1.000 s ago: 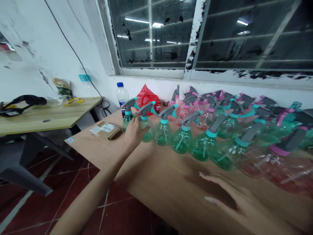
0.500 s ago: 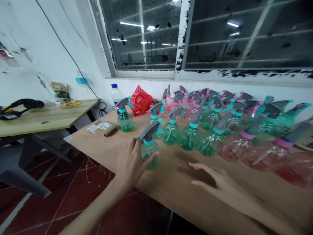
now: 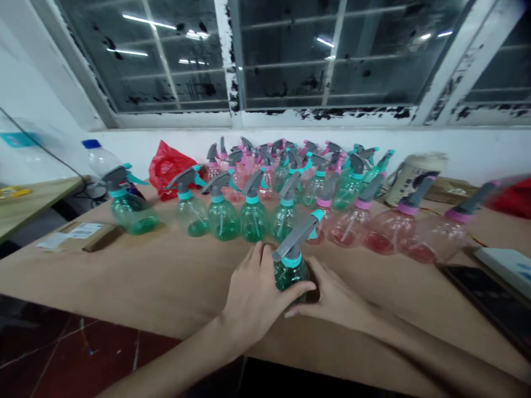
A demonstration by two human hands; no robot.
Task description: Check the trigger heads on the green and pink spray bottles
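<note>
A green spray bottle [image 3: 291, 266] with a grey trigger and teal collar stands on the wooden table [image 3: 166, 271] near its front edge. My left hand [image 3: 258, 296] is wrapped round the bottle's left side. My right hand [image 3: 338, 298] cups its right side and base, fingers curled against it. Behind stands a row of green spray bottles [image 3: 224, 213], with pink spray bottles [image 3: 379, 226] to the right and more of both colours crowded towards the window.
A lone green bottle [image 3: 126, 207] stands at the left beside a flat cardboard packet [image 3: 78, 235]. A red plastic bag [image 3: 168, 166] and a water bottle [image 3: 99, 160] sit at the back left. A dark phone [image 3: 489, 301] and a white box [image 3: 508, 265] lie at right.
My left hand has carried one green bottle from the row to the table's front middle. My right hand, flat on the table before, now holds the bottle too. The view has swung right.
</note>
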